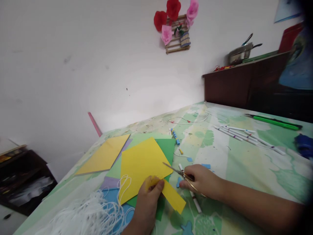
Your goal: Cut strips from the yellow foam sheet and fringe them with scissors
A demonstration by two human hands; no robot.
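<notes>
My left hand (pixel 149 199) pinches a yellow paper strip (pixel 174 197), one end of which hangs out to the right of the thumb. In my right hand (pixel 201 181) is a pair of scissors (pixel 181 172) with gold-coloured handles, its blades pointing left. The blade tips lie over the edge of a large yellow sheet (pixel 140 163), apart from the strip. Beneath that sheet are green paper (pixel 167 147) and other coloured sheets. A white marker (pixel 195 203) lies on the table just under my right hand.
A heap of white string (pixel 90 213) lies at the front left. Orange-yellow paper (pixel 105 155) is behind it. Several white markers (pixel 241 135), a green craft knife (pixel 276 122) and a dark blue object (pixel 304 146) sit at the right. Small blue scraps (pixel 187 227) are scattered about.
</notes>
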